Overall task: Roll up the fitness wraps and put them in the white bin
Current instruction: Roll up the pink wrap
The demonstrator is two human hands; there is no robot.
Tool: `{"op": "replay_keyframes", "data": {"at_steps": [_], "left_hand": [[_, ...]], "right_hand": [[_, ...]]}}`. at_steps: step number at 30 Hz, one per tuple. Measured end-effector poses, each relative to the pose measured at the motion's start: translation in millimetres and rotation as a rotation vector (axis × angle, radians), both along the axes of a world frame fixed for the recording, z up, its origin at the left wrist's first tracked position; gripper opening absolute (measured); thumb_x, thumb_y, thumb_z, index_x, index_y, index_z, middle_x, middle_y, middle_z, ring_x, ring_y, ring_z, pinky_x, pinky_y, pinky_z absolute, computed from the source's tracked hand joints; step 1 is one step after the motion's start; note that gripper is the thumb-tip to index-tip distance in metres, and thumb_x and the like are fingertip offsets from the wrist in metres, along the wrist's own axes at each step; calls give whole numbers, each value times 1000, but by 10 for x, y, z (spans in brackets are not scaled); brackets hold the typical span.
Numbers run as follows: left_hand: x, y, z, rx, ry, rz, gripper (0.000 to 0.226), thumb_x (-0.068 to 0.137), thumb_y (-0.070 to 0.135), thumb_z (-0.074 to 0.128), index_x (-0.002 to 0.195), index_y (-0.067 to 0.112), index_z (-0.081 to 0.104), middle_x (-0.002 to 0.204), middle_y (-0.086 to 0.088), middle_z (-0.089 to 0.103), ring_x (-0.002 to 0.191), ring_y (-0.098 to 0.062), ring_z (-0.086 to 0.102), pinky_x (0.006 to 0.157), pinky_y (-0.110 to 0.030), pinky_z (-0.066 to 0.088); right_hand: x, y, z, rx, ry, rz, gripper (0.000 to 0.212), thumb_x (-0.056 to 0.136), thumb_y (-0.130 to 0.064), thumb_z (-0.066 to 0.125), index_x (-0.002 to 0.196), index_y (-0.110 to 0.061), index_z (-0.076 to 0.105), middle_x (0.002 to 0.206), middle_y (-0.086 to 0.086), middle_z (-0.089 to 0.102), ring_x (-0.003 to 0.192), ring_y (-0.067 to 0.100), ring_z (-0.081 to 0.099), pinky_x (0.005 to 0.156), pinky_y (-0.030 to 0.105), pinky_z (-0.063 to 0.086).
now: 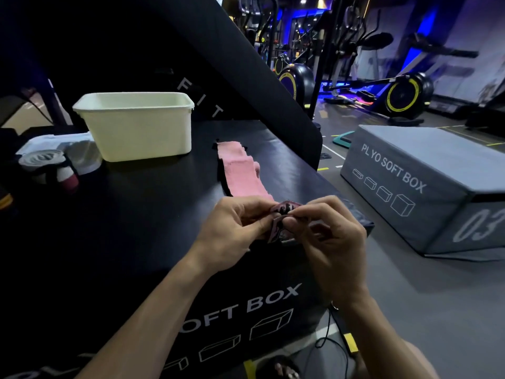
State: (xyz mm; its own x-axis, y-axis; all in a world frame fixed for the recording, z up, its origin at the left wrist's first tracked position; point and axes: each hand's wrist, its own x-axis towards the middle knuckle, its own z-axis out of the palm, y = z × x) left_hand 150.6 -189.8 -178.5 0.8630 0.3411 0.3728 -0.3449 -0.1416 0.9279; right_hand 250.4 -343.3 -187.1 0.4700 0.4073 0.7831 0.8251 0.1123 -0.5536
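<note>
A pink fitness wrap (241, 170) lies stretched along the top of a black plyo box (123, 214), running from near the white bin (136, 127) toward me. Its near end, printed pink and black, is pinched between my left hand (232, 222) and my right hand (328, 233) at the box's front right corner, the end curled over between the fingertips. The white bin stands at the back of the box and looks empty from this angle. At the far left lie a rolled grey-white wrap (41, 160) and other white wraps (79, 151).
A grey plyo soft box (423, 181) sits on the floor to the right. A black slanted pad (218, 64) rises behind the bin. Exercise bikes (404, 94) stand in the background. A cable (333, 335) trails on the floor by my foot.
</note>
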Motion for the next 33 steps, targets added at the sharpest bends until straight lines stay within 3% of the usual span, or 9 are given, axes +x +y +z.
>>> {"op": "replay_keyframes", "data": {"at_steps": [7,11,14,19,24,27,29,31,33], "left_hand": [[-44,84,-40,166,13,31,24,93,10,66,114,8,77,105,-10,78,105,-38,72,93,-60,56],[-48,100,-77,244,37,57,25,92,8,64,111,15,78,102,-5,78,103,-35,72,91,-59,56],[-53,122,-96,268,38,23,24,94,6,63,114,11,76,107,-7,77,107,-34,71,96,-59,53],[-105,115,-82,273,61,-26,31,102,21,54,124,8,71,117,-8,75,115,-30,68,104,-56,49],[-123,97,-74,346,44,13,24,98,18,62,117,8,74,107,-7,77,104,-27,72,95,-51,54],[-111,76,-106,398,16,92,19,98,16,65,113,13,77,102,0,78,98,-22,74,90,-47,57],[-114,64,-100,391,20,93,19,98,16,66,113,13,77,103,3,79,99,-19,75,91,-43,58],[-92,105,-56,334,44,62,17,99,17,67,111,11,77,101,-1,79,98,-24,75,90,-40,59],[-13,235,1,229,59,121,13,97,18,68,102,12,78,95,-5,79,92,-30,75,87,-42,59]], "right_hand": [[37,75,14,-4,6,-17,13,82,-20,84,87,-10,77,101,7,60,92,15,64,74,30,52],[24,93,12,10,53,25,14,84,-22,82,87,-11,75,100,2,65,95,17,66,76,31,54],[14,119,11,-4,234,96,16,84,-19,83,90,-17,69,90,-5,71,86,16,70,75,34,56],[31,84,13,-47,297,101,22,85,-23,81,105,-24,73,90,-8,75,84,14,72,76,45,58],[-12,81,15,-75,291,128,11,87,-18,80,90,-25,73,85,-3,76,80,20,73,75,59,55],[-16,75,8,-78,283,123,9,87,-23,79,84,-23,70,79,0,74,72,22,70,71,54,56],[-16,76,1,-73,276,129,10,88,-28,77,84,-23,69,79,-1,72,70,19,68,66,44,56],[-1,91,-14,-58,276,132,11,89,-31,75,86,-24,67,78,-3,70,65,8,63,62,29,52],[33,117,-24,-50,295,139,15,92,-38,73,87,-26,66,79,-4,69,66,4,60,62,27,50]]}}
